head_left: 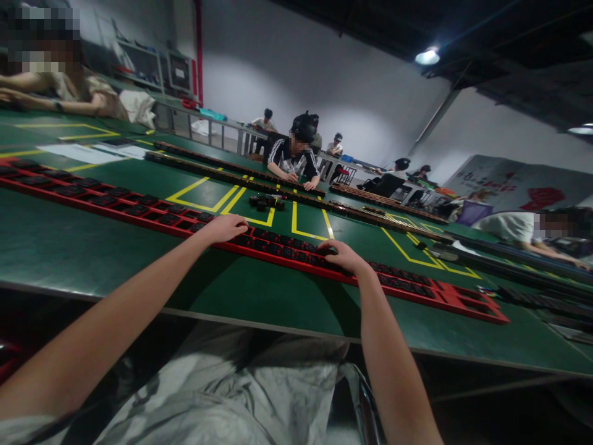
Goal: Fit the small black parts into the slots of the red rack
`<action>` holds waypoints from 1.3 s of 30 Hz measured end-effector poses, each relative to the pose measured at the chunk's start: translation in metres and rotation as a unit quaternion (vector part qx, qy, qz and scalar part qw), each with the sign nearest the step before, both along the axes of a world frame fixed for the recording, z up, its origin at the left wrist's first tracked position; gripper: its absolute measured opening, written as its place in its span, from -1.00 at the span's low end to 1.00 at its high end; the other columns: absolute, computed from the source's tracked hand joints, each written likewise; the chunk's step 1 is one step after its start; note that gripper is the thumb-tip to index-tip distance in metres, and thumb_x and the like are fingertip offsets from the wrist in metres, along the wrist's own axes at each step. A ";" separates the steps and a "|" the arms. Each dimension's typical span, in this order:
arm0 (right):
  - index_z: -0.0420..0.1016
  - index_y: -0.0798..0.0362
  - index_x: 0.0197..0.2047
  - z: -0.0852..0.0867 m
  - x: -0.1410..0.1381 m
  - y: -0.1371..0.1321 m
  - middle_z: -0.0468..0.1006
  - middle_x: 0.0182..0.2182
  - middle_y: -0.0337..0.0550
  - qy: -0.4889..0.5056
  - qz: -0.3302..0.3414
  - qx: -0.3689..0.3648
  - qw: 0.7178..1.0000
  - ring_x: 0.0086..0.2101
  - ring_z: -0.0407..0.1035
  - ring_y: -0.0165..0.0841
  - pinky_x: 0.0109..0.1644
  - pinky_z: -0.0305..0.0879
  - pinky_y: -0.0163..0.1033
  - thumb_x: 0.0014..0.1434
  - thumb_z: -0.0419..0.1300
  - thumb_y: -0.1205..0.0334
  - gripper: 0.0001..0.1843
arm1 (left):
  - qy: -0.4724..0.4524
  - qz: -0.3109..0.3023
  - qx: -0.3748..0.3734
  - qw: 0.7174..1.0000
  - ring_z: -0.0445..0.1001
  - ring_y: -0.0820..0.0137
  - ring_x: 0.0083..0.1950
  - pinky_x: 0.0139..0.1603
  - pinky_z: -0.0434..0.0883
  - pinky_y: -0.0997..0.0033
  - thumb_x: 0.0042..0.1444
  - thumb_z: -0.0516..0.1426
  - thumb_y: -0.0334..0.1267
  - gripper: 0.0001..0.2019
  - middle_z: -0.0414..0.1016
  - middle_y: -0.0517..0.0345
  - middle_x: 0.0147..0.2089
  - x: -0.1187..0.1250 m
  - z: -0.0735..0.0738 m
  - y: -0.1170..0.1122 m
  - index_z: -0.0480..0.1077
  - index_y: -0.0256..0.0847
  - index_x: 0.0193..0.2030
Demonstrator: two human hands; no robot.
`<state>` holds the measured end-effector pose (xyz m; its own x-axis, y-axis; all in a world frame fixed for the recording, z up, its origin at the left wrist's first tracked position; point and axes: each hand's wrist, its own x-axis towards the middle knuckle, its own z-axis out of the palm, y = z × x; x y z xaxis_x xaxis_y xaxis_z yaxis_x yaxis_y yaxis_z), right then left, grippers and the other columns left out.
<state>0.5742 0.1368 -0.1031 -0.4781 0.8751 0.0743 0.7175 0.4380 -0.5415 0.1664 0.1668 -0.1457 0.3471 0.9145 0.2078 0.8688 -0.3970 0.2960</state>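
Observation:
A long, narrow red frame (296,264) runs across the table in front of me. It holds rows of small black square pieces (288,252). My left hand (226,228) rests on the frame left of centre, palm down, fingers stretched out and no object visible in it. Farther right, my right hand (345,256) reaches over the black pieces. Its fingers and thumb are bent and apart, with the tips at the pieces; nothing lifted shows between them. Beyond the frame, a small cluster of black parts (266,202) lies on the green table.
The green table (278,293) carries yellow tape outlines (308,235). Long dark rails (204,168) lie across its far side. Opposite me a person (296,157) bends over a rail. Other people sit at left and right. Papers (81,153) lie at the left.

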 end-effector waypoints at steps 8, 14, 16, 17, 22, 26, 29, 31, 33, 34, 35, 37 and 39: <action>0.55 0.06 -0.08 0.001 -0.003 -0.002 0.56 -0.05 -0.09 -0.009 0.002 0.012 1.000 -0.04 0.42 -0.24 0.16 0.27 -0.12 0.01 0.18 0.46 -0.62 | -0.005 0.001 -0.001 1.000 0.49 0.19 0.05 0.10 0.35 0.31 0.20 -0.07 -0.01 -0.56 0.56 0.01 0.04 0.000 0.002 0.000 0.52 -0.17 -0.06; 0.54 0.07 -0.09 0.000 -0.005 -0.001 0.56 -0.06 -0.08 -0.014 0.004 0.021 1.000 -0.06 0.42 -0.25 0.15 0.27 -0.12 0.04 0.19 0.43 -0.67 | 0.006 0.004 -0.002 1.000 0.49 0.22 0.05 0.09 0.35 0.35 0.21 -0.08 -0.01 -0.56 0.56 0.02 0.03 0.001 0.003 -0.001 0.52 -0.17 -0.06; 0.53 0.09 -0.08 -0.001 -0.005 -0.001 0.55 -0.06 -0.07 -0.018 0.004 0.023 1.000 -0.06 0.42 -0.25 0.14 0.27 -0.12 0.05 0.19 0.42 -0.68 | 0.009 0.002 -0.002 1.000 0.49 0.22 0.04 0.09 0.35 0.35 0.21 -0.08 -0.01 -0.56 0.56 0.00 0.03 0.002 0.004 -0.002 0.52 -0.19 -0.06; 0.53 0.09 -0.08 -0.001 -0.004 -0.001 0.55 -0.06 -0.06 -0.019 0.005 0.023 1.000 -0.06 0.41 -0.25 0.14 0.27 -0.12 0.06 0.20 0.42 -0.68 | 0.010 0.001 -0.003 1.000 0.49 0.21 0.04 0.09 0.35 0.34 0.21 -0.08 -0.01 -0.56 0.56 0.00 0.03 0.002 0.005 -0.003 0.52 -0.19 -0.06; 0.53 0.08 -0.09 -0.002 -0.005 -0.001 0.55 -0.06 -0.07 -0.016 0.001 0.024 1.000 -0.06 0.42 -0.26 0.15 0.27 -0.11 0.07 0.21 0.39 -0.70 | 0.008 0.004 -0.005 1.000 0.49 0.19 0.04 0.09 0.35 0.30 0.20 -0.08 -0.02 -0.55 0.55 -0.03 0.04 0.004 0.007 -0.005 0.52 -0.21 -0.06; 0.53 0.06 -0.10 -0.002 -0.005 -0.001 0.56 -0.07 -0.10 -0.013 -0.002 0.025 1.000 -0.07 0.42 -0.27 0.14 0.28 -0.11 0.07 0.23 0.39 -0.71 | 0.010 0.010 -0.007 1.000 0.48 0.20 0.06 0.10 0.35 0.32 0.20 -0.08 -0.02 -0.56 0.55 -0.01 0.05 0.004 0.008 -0.007 0.52 -0.19 -0.07; 0.53 0.06 -0.10 -0.003 -0.005 0.000 0.55 -0.07 -0.10 -0.012 -0.002 0.026 1.000 -0.08 0.42 -0.27 0.12 0.28 -0.12 0.07 0.23 0.38 -0.72 | 0.007 0.011 -0.008 1.000 0.49 0.19 0.05 0.09 0.35 0.31 0.20 -0.08 -0.02 -0.56 0.55 -0.02 0.04 0.004 0.007 -0.006 0.52 -0.19 -0.07; 0.53 0.06 -0.10 -0.003 -0.005 0.000 0.56 -0.07 -0.09 -0.012 -0.004 0.025 1.000 -0.08 0.42 -0.27 0.11 0.29 -0.13 0.08 0.24 0.36 -0.73 | 0.003 0.009 -0.008 1.000 0.49 0.19 0.05 0.10 0.35 0.30 0.20 -0.07 -0.02 -0.56 0.56 -0.02 0.04 0.004 0.006 -0.005 0.52 -0.19 -0.07; 0.53 0.07 -0.09 -0.004 -0.005 0.001 0.56 -0.09 -0.08 -0.013 -0.009 0.027 1.000 -0.09 0.43 -0.26 0.09 0.30 -0.14 0.10 0.25 0.32 -0.74 | 0.000 0.008 -0.008 1.000 0.49 0.19 0.05 0.11 0.35 0.30 0.20 -0.07 -0.02 -0.56 0.56 -0.01 0.04 0.003 0.006 -0.005 0.52 -0.18 -0.07; 0.53 0.07 -0.09 -0.004 -0.004 0.001 0.57 -0.09 -0.08 -0.014 -0.016 0.030 0.999 -0.10 0.43 -0.26 0.07 0.31 -0.14 0.11 0.25 0.31 -0.74 | 0.000 0.008 -0.008 1.000 0.48 0.19 0.06 0.11 0.34 0.30 0.20 -0.07 -0.02 -0.56 0.56 -0.01 0.04 0.003 0.006 -0.005 0.52 -0.18 -0.06; 0.53 0.07 -0.08 -0.004 -0.004 0.001 0.57 -0.10 -0.07 -0.017 -0.023 0.033 0.999 -0.11 0.43 -0.25 0.07 0.31 -0.14 0.11 0.25 0.29 -0.74 | 0.000 0.008 -0.007 1.000 0.48 0.20 0.06 0.12 0.34 0.31 0.20 -0.07 -0.02 -0.56 0.56 -0.01 0.04 0.003 0.006 -0.005 0.52 -0.18 -0.06; 0.52 0.08 -0.08 -0.005 -0.004 0.002 0.57 -0.11 -0.06 -0.026 -0.037 0.038 0.998 -0.12 0.44 -0.25 0.05 0.32 -0.14 0.13 0.25 0.26 -0.74 | 0.002 0.008 -0.006 1.000 0.48 0.20 0.06 0.11 0.34 0.32 0.20 -0.07 -0.02 -0.56 0.56 0.00 0.05 0.003 0.005 -0.004 0.52 -0.18 -0.06; 0.52 0.09 -0.09 -0.006 -0.003 0.002 0.57 -0.12 -0.05 -0.037 -0.045 0.040 0.998 -0.14 0.44 -0.25 0.03 0.32 -0.15 0.13 0.25 0.26 -0.75 | 0.001 0.007 -0.003 1.000 0.49 0.20 0.05 0.11 0.35 0.33 0.20 -0.07 -0.02 -0.56 0.56 0.00 0.04 0.002 0.005 -0.003 0.52 -0.18 -0.07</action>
